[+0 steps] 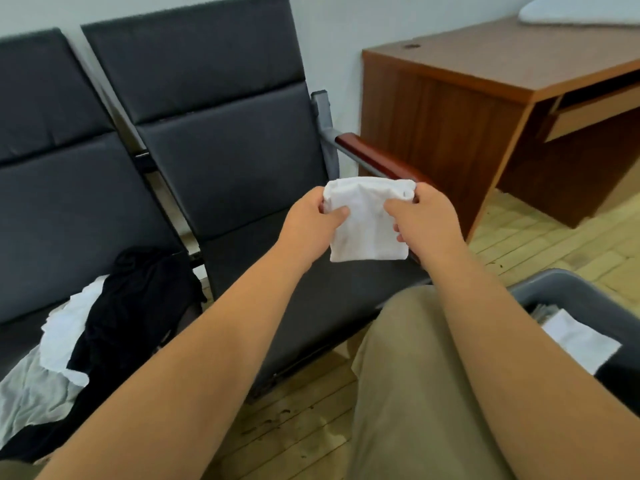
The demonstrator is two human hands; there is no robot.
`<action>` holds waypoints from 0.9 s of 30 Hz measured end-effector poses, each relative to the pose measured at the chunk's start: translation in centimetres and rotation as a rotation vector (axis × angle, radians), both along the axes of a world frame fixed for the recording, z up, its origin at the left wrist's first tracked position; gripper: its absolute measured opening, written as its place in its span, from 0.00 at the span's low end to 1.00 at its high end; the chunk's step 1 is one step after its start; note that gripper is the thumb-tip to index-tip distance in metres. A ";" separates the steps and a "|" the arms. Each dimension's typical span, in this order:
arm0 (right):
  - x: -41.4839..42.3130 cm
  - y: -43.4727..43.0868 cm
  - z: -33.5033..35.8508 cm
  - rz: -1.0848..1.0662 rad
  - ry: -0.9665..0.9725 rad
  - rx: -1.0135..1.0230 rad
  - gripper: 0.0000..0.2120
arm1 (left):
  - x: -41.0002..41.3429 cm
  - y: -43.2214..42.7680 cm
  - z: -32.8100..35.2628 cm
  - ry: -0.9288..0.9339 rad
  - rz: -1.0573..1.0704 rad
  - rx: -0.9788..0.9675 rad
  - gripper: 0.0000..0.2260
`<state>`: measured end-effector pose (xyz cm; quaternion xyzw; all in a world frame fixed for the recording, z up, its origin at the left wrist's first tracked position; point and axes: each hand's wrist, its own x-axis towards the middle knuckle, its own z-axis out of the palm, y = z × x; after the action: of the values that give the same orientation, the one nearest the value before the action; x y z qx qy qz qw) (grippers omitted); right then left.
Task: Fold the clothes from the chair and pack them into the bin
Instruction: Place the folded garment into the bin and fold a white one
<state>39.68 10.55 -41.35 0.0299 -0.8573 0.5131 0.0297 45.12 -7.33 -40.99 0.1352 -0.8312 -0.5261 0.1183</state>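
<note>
Above the right-hand seat of the black chair, we hold a folded white garment in the air, clear of the cushion and just in front of the chair's wooden armrest. Our left hand pinches its left edge, thumb on the near face and fingers curled behind. Our right hand grips the opposite upper corner the same way, thumb laid across the front. The piece is already down to a compact square, so we judge the folding of this item all but done and the packing step at hand. The grey bin sits on the floor to the right of the chair, near our knee, with a folded white piece lying inside. On the chair's left-hand seat a heap of black and white clothes waits unfolded. The next move, as we read it, calls for keeping both edges pinched so the layers do not spring open. We would then carry the square rightward and down from the chair and set it flat in the bin. A brown desk stands beyond the armrest.
</note>
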 end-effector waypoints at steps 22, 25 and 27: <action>-0.4 28.8 -7.5 -0.675 -0.146 -0.293 0.15 | -11.5 34.0 -4.0 -0.290 -0.476 -0.303 0.16; -0.3 31.0 -9.9 -0.732 -0.181 -0.296 0.14 | -12.3 36.6 -7.2 -0.306 -0.482 -0.360 0.14; -0.4 32.0 -11.7 -0.759 -0.216 -0.300 0.13 | -12.7 37.5 -9.7 -0.316 -0.480 -0.385 0.13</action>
<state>39.32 42.57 -53.06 -0.3468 -0.7215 0.5849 0.1305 32.45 30.14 -50.69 -0.0093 -0.9314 -0.3449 -0.1155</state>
